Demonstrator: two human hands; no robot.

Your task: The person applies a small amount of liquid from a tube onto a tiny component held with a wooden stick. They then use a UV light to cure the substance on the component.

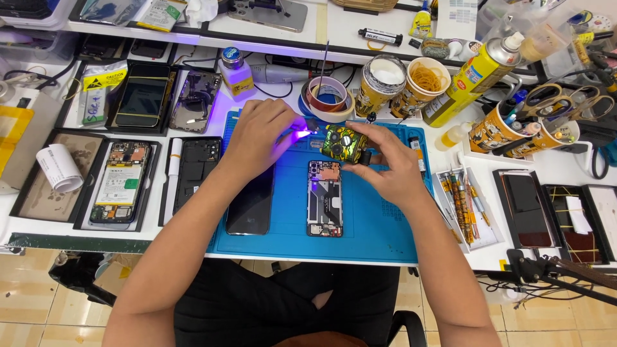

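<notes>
Right hand grip pinches the patterned lamp; left hand grip curled, state unclear.

The blue mat looks like matt, smooth rubber. The dark phone panel beside it is glossy glass. The opened phone shows bare metal and circuit parts. The small lamp has a glossy printed shell. The table is smooth white.
</notes>
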